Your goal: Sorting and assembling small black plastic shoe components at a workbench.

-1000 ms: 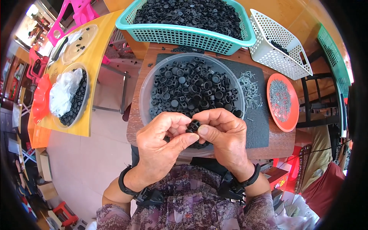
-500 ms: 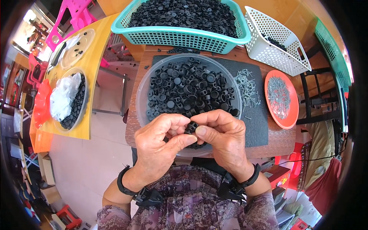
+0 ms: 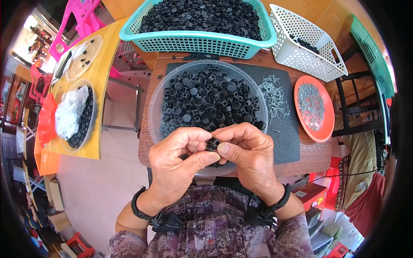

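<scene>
One small black fitting (image 3: 212, 144) is pinched between left hand (image 3: 178, 152) and right hand (image 3: 249, 152), near the front edge of the worktop (image 3: 315, 157); probably light, stiff and smooth, it is best gripped by its sides.

One view: head cam, left of a side-by-side fisheye pair. Mounted above the shirt (image 3: 211, 215), facing steeply down and slightly forward. Upright, not mirrored. Close range: left hand (image 3: 176, 155) and right hand (image 3: 251, 157) sit mid-view; forearms come in from the near edge. Brown worktop (image 3: 315, 155) lies just beyond, green basket (image 3: 193, 45) at the far edge, partly cropped. Coverage runs wide: yellow worktop (image 3: 109, 47) and floor (image 3: 116, 180) to the left, black stand (image 3: 357, 92) to the right. Straight edges bow toward the rim; corners black.
</scene>
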